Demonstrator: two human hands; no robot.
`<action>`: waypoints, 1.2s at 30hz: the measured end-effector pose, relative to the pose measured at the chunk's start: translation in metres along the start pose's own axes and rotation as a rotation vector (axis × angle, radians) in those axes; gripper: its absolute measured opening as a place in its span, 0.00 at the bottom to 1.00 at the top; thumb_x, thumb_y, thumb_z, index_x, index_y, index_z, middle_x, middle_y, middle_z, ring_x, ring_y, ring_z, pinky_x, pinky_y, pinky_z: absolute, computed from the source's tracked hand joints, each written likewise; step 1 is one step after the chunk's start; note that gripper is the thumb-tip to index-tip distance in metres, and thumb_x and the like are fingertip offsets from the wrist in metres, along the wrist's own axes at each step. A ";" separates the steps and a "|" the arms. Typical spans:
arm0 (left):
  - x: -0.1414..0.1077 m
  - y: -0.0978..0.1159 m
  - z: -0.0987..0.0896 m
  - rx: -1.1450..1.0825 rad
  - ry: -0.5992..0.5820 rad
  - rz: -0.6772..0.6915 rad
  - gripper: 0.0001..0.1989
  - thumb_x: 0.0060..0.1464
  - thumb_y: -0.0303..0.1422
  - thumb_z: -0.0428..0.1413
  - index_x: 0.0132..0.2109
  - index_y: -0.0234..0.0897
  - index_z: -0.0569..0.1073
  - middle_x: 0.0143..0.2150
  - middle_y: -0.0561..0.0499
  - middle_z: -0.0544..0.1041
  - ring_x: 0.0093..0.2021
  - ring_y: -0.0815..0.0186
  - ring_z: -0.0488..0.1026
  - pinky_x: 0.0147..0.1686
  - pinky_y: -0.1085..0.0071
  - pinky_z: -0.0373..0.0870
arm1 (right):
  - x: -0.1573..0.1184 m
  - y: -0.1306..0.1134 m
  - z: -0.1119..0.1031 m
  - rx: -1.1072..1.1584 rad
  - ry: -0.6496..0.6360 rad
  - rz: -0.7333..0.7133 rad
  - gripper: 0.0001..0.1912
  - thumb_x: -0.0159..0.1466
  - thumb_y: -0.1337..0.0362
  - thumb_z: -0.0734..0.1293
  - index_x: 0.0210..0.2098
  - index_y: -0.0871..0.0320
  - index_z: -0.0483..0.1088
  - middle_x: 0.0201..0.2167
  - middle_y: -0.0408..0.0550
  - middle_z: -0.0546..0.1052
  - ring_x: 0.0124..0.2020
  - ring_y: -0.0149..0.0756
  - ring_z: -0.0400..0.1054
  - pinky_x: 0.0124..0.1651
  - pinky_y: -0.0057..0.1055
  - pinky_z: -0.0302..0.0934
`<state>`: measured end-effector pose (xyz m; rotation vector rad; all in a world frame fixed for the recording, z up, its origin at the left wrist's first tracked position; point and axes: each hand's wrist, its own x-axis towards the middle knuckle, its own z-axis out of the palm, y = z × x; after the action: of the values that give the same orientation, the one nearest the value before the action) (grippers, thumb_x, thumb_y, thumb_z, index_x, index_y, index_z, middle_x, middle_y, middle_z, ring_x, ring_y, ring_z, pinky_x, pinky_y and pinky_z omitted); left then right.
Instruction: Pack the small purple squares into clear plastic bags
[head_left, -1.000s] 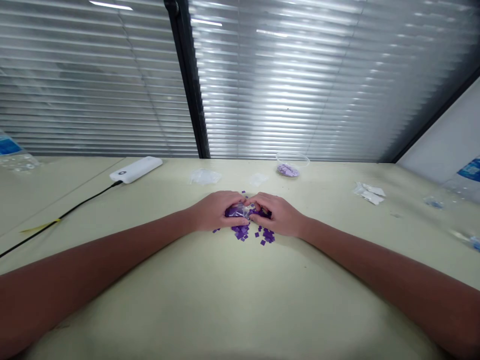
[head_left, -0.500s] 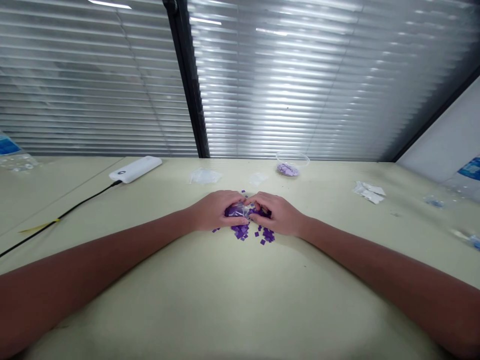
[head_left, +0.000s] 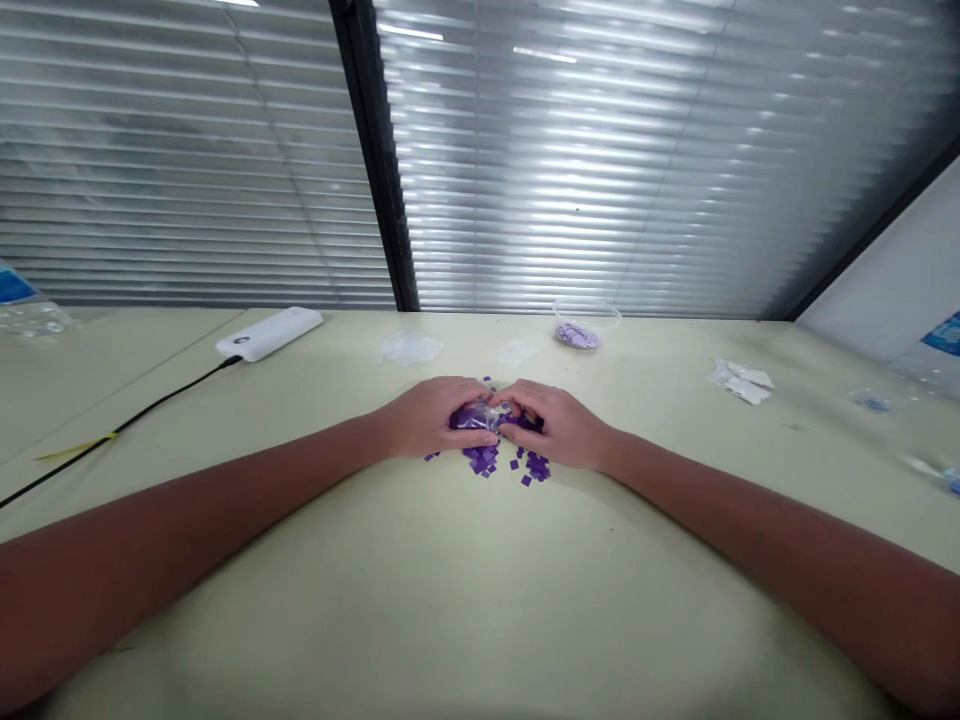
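Observation:
My left hand [head_left: 429,417] and my right hand [head_left: 559,428] meet at the middle of the pale green table [head_left: 480,560]. Their fingertips pinch a small clear plastic bag [head_left: 474,417] packed with purple pieces, partly hidden by my fingers. Loose purple squares [head_left: 484,458] lie scattered on the table just below my left hand, and another cluster [head_left: 537,467] sits below my right hand.
A white power bank [head_left: 268,333] with a black cable [head_left: 150,436] lies to the left. Ahead stand a clear tub [head_left: 586,324] holding lilac pieces and crumpled clear plastic [head_left: 409,348]. White packets [head_left: 739,382] lie to the right. Slatted blinds rise behind the table.
My hands stay together on the bag with no clear shift in grip. The whole view has tilted slightly, so the table's far edge sits a little higher in the picture.

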<state>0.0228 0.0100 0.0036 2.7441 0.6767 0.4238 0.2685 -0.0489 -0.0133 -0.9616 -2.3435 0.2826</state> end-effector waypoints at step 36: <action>0.001 0.002 -0.001 -0.003 -0.020 -0.004 0.24 0.61 0.57 0.55 0.43 0.39 0.73 0.37 0.50 0.75 0.36 0.62 0.69 0.35 0.69 0.60 | -0.001 -0.001 -0.002 -0.009 -0.010 0.023 0.15 0.70 0.62 0.67 0.55 0.50 0.69 0.38 0.45 0.74 0.36 0.35 0.67 0.40 0.32 0.62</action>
<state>0.0246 0.0091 0.0056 2.7396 0.6760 0.3950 0.2693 -0.0505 -0.0114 -0.9943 -2.3457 0.2869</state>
